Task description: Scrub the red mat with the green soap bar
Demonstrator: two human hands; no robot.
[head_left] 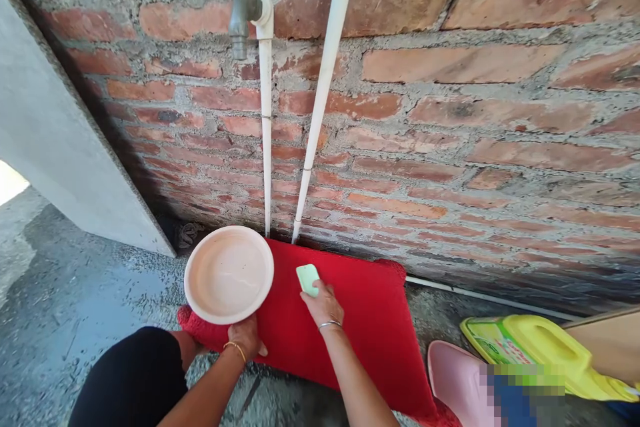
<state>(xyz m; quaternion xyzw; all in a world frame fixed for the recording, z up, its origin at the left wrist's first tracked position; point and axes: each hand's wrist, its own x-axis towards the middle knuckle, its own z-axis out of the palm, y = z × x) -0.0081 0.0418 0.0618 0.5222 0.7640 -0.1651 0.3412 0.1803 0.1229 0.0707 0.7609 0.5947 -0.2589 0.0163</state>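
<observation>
A pale pink, round basin (pixel 229 273) is at the left end of a red cloth-covered surface (pixel 370 320). My left hand (pixel 245 335) is at the basin's near rim, its fingers partly hidden under the edge and its thumb out to the right. My right hand (pixel 324 307) is closed around a pale green block with rounded corners (pixel 307 278), above the middle of the red cloth. Whether the block is a soap bar or a brush back does not show.
Above the basin a metal tap (pixel 241 20) juts from the brick wall (pixel 425 113), beside white pipes (pixel 325 67). A grey slab (pixel 75 120) leans at left over wet concrete floor (pixel 105 287). On the right are a yellow jug (pixel 545 340) and a pink plastic item (pixel 457 373).
</observation>
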